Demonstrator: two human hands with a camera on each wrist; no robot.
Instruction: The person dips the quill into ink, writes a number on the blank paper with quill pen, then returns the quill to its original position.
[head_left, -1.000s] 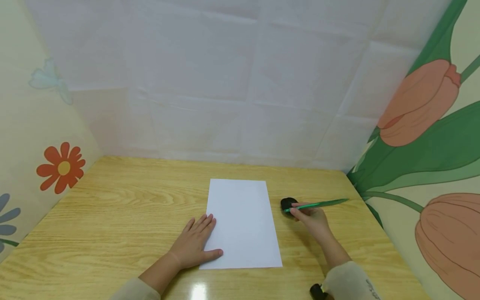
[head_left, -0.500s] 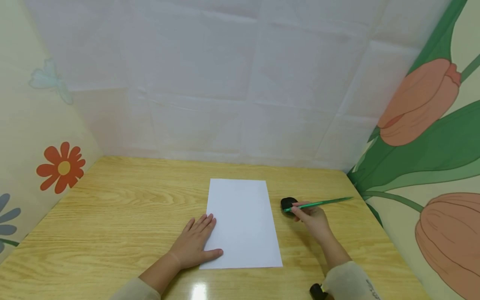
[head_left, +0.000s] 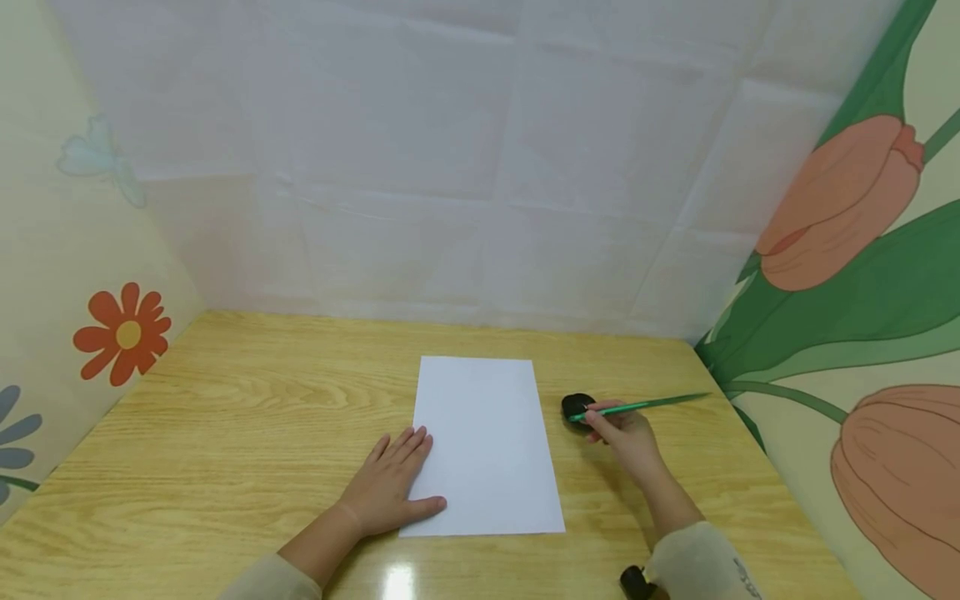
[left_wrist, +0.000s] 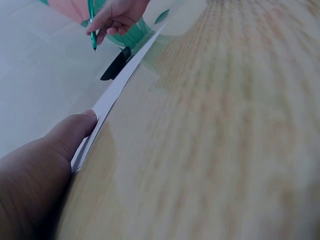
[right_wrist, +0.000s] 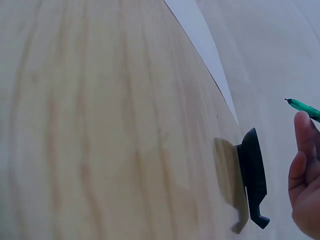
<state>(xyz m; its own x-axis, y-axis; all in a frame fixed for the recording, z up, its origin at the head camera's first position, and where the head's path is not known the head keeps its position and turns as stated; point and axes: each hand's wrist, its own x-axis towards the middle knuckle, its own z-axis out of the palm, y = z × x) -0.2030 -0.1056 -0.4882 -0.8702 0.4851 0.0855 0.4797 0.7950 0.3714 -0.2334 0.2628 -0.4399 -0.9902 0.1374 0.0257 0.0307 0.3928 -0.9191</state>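
Observation:
A white sheet of paper [head_left: 487, 442] lies flat on the wooden table. My left hand [head_left: 390, 487] rests on its left edge, fingers spread; in the left wrist view the thumb [left_wrist: 72, 132] presses the sheet's near edge. To the right of the paper, my right hand [head_left: 628, 446] pinches a slim green pen [head_left: 652, 404] between thumb and fingers. The pen's dark tip points left, and its long tapered end reaches right. Behind the tip, partly hidden by the hand, is a small black object [head_left: 573, 405]. From the right wrist view, the pen [right_wrist: 304, 108] is held above the table, apart from that object.
The wooden table [head_left: 247, 417] extends on both sides of the paper. A white sheet-like backdrop [head_left: 390, 167] hangs behind it. Flower-patterned walls [head_left: 885, 333] flank the table. A black piece [head_left: 636, 582] shows beside the right sleeve.
The green pen's tapered end has swung slightly right and upward in my right hand. My left hand and the paper stay where they were.

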